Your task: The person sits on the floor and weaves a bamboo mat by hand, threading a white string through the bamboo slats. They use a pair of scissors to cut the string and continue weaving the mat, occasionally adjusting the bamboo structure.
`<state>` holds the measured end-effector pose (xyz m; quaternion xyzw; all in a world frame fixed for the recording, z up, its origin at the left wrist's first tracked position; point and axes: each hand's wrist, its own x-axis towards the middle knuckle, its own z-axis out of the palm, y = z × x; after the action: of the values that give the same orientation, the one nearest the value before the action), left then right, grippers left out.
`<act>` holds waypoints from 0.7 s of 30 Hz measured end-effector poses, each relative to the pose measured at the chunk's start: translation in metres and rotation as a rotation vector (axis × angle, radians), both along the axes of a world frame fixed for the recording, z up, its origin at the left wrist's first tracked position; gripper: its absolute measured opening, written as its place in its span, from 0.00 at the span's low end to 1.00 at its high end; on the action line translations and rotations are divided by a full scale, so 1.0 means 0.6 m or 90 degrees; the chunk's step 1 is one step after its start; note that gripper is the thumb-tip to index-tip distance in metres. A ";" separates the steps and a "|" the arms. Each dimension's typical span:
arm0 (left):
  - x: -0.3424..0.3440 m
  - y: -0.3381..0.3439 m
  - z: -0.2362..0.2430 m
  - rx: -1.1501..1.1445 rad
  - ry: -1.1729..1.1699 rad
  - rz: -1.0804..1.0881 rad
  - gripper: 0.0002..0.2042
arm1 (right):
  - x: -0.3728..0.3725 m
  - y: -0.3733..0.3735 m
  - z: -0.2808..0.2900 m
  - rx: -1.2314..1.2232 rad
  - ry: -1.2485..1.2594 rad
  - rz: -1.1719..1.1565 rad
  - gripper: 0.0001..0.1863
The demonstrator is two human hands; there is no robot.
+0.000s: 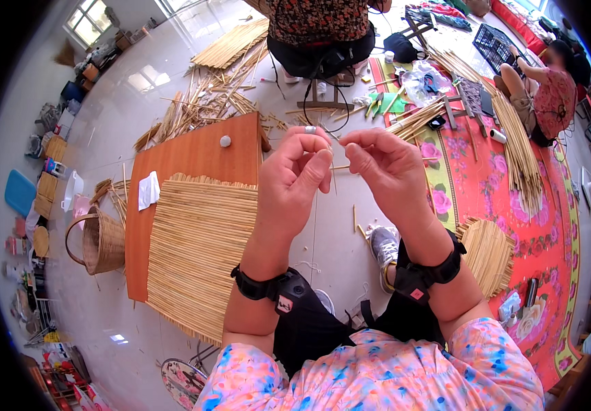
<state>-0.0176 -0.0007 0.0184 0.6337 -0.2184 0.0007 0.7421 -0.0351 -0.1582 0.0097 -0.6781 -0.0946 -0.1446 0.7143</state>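
Note:
My left hand (pixel 298 170), with a ring on one finger, and my right hand (pixel 386 168) are raised close together in front of me. Thumb and fingers are pinched on both. What they hold is too small and thin to make out; thin pale pieces show in the gap between them. Left of my left forearm, a mat of straw-coloured stalks (pixel 203 236) lies on an orange-brown board (pixel 196 147). A small round white object (pixel 225 141) and a crumpled white tissue (pixel 148 190) rest on that board.
A wicker basket (pixel 103 243) stands left of the board. Loose stalks (pixel 206 103) are heaped beyond it. One person (pixel 319 27) sits ahead, another (pixel 554 92) at far right. A red floral floor covering (pixel 473 188) bears stalk bundles (pixel 518 147) and a rounded stalk piece (pixel 487 253).

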 end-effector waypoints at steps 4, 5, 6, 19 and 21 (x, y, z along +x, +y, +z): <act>0.001 -0.002 0.002 -0.023 0.052 -0.078 0.07 | 0.000 -0.002 -0.001 0.096 -0.011 0.058 0.07; 0.000 -0.003 0.001 -0.024 0.058 -0.085 0.07 | 0.000 -0.001 0.000 0.117 -0.021 0.073 0.07; 0.000 -0.002 0.000 -0.025 0.065 -0.090 0.07 | -0.001 -0.001 0.001 0.131 -0.022 0.096 0.07; -0.002 -0.004 0.000 0.020 0.070 -0.118 0.08 | 0.001 -0.003 0.000 0.063 -0.004 0.119 0.04; 0.000 -0.003 -0.003 0.018 0.058 -0.121 0.06 | 0.000 -0.002 -0.002 0.064 -0.008 0.130 0.04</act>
<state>-0.0174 -0.0024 0.0166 0.6202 -0.2434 -0.1018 0.7387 -0.0348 -0.1592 0.0087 -0.6272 -0.1602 -0.0799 0.7580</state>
